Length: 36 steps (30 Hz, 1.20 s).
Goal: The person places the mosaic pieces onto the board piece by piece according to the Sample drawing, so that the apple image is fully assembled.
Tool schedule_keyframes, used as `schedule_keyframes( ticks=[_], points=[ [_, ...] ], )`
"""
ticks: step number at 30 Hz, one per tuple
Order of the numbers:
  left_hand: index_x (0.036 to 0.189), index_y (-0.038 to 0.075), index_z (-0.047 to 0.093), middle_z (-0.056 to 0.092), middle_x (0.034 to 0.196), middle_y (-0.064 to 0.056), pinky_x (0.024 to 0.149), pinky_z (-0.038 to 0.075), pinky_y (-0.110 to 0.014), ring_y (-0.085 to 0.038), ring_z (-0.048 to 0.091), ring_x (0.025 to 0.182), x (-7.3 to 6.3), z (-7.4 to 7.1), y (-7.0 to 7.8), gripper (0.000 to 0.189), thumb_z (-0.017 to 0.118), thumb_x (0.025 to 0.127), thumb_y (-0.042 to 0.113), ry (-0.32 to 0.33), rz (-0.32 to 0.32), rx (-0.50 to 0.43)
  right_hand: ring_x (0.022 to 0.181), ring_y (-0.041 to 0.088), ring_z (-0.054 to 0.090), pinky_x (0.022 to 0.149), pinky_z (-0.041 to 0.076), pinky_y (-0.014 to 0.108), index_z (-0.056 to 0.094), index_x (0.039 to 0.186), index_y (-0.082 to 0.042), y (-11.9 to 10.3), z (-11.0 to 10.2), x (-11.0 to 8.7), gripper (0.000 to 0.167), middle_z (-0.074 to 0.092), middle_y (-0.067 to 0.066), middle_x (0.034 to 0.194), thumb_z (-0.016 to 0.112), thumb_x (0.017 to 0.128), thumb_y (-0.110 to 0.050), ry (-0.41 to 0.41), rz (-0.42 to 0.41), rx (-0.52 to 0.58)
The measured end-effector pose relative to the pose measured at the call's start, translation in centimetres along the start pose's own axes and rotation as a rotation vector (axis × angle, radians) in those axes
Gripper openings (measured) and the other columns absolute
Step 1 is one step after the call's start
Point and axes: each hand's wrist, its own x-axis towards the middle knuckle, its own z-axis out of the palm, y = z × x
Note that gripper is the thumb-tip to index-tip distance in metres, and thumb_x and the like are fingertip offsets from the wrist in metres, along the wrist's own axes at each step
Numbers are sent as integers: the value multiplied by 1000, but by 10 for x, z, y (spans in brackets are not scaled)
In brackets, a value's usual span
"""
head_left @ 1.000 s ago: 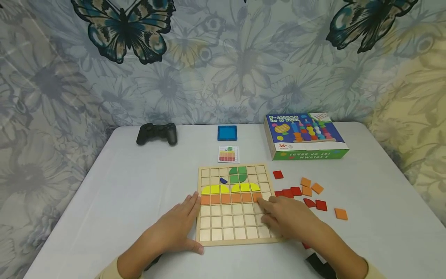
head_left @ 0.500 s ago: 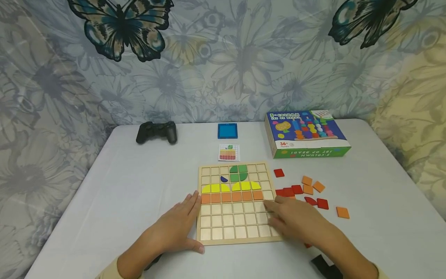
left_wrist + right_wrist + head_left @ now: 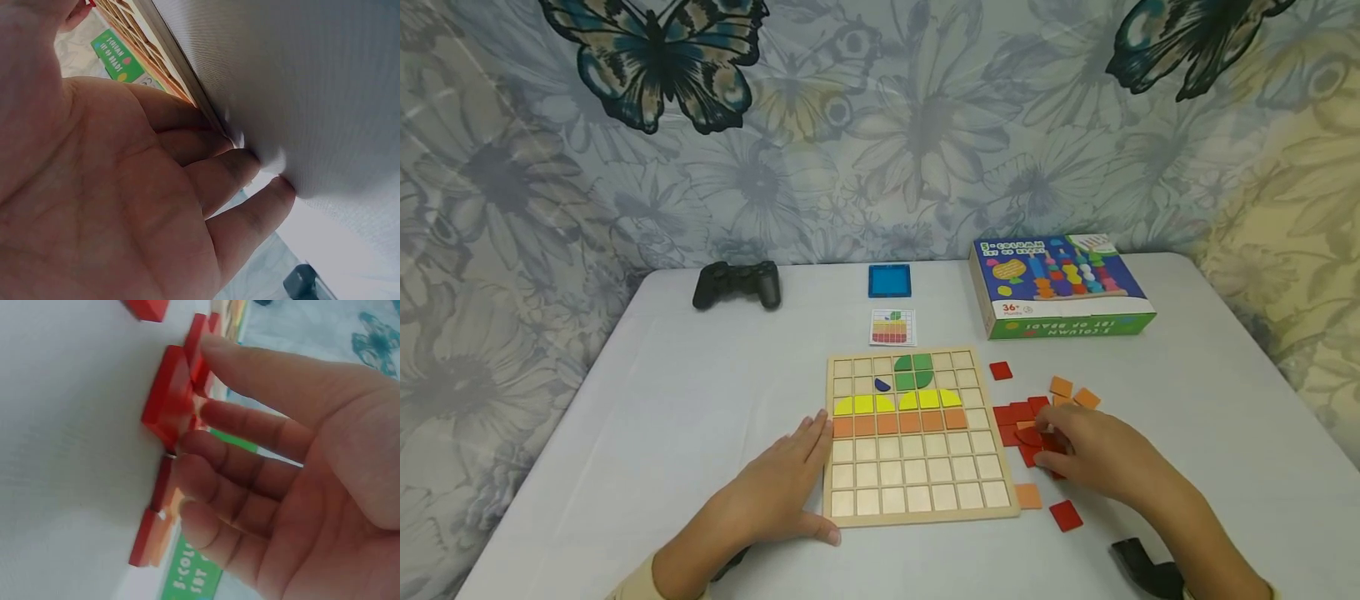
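Note:
A wooden grid board [image 3: 921, 521] lies on the white table. Coloured tiles fill some of its cells: green ones [image 3: 913, 372], a dark blue piece [image 3: 882, 385], a yellow row [image 3: 863, 406] and an orange row [image 3: 887, 425]. My left hand [image 3: 782, 483] rests flat on the table, fingertips touching the board's left edge; in the left wrist view its fingers [image 3: 219, 181] are extended. Right of the board, my right hand [image 3: 1097, 454] is over a pile of red tiles [image 3: 1009, 435]. In the right wrist view its thumb and loosely bent fingers are apart, close to a red tile [image 3: 167, 394].
A small pattern card [image 3: 892, 327] and a blue tray [image 3: 889, 281] lie behind the board. The toy box [image 3: 1063, 292] stands back right, a black game controller [image 3: 737, 286] back left. Loose orange tiles [image 3: 1028, 497] and a red tile [image 3: 1066, 516] lie at right. A black object [image 3: 1146, 568] is by my right forearm.
My right hand has left the last orange tile in the row and moved right to the red pile. That tile now sits squarely in its cell. My left hand has stayed put.

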Motion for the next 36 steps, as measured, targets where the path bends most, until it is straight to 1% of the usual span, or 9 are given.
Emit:
schedule_keyframes(
  ticks=[4, 7, 11, 13, 16, 19, 24, 28, 36],
  points=[
    [157, -5, 18, 9, 165, -20, 114, 30, -53, -36, 15, 150, 0, 1, 0, 131, 74, 69, 73, 3, -3, 3, 80, 13, 54, 66, 54, 31, 73, 99, -14, -1, 0, 3, 25, 61, -8, 84, 86, 79, -13, -11, -74, 10],
    [157, -5, 18, 9, 165, -20, 114, 29, -53, -36, 15, 150, -1, 1, 0, 130, 74, 69, 73, 4, -2, 5, 81, 13, 55, 70, 56, 33, 73, 94, -16, -1, 1, 5, 20, 61, -9, 84, 84, 79, -8, 5, -120, 3],
    [157, -5, 18, 9, 165, -20, 114, 29, -53, -36, 15, 150, -1, 1, 0, 131, 75, 69, 72, 5, -9, 4, 76, 14, 52, 62, 53, 30, 73, 99, -10, 1, 2, 10, 23, 57, -5, 78, 85, 79, -12, 48, -79, 10],
    [157, -4, 18, 10, 165, -20, 114, 29, -53, -36, 15, 150, -2, 2, 0, 131, 75, 68, 72, 1, -12, -1, 76, 14, 52, 62, 53, 30, 73, 103, -8, 2, 3, 13, 26, 58, -4, 81, 85, 80, -15, 48, -68, 36],
    [158, -4, 18, 9, 165, -19, 115, 29, -52, -36, 15, 150, -1, 2, 1, 131, 75, 69, 72, -4, -13, -6, 80, 16, 55, 69, 57, 34, 74, 103, -7, 3, 2, 16, 26, 63, -2, 86, 85, 81, -15, 41, -90, 66],
    [158, -4, 17, 9, 165, -19, 115, 28, -52, -35, 14, 150, -1, 2, 1, 130, 75, 70, 72, -2, -12, -5, 83, 17, 56, 72, 57, 36, 74, 99, -8, 3, 2, 20, 23, 63, -2, 89, 85, 81, -15, 45, -97, 62],
    [158, -4, 17, 9, 165, -20, 115, 27, -52, -35, 14, 150, 0, 0, 1, 129, 76, 70, 71, 4, -3, 2, 78, 17, 51, 61, 51, 27, 67, 86, -13, 1, -1, 23, 21, 52, -2, 79, 86, 78, -12, 35, -73, 66],
    [158, -4, 17, 9, 165, -20, 115, 28, -53, -36, 14, 150, 0, 0, 1, 130, 77, 69, 71, 3, -7, -6, 77, 17, 51, 59, 50, 26, 65, 83, -16, 3, -7, 22, 21, 53, -3, 77, 85, 80, -12, 14, -75, 120],
    [158, -4, 17, 9, 165, -19, 115, 27, -53, -35, 13, 150, 0, 0, 1, 131, 76, 69, 71, -6, -13, -9, 80, 18, 59, 68, 56, 26, 74, 89, -13, 5, -13, 26, 10, 67, -2, 87, 79, 85, -6, 57, -96, 291]
  ],
)
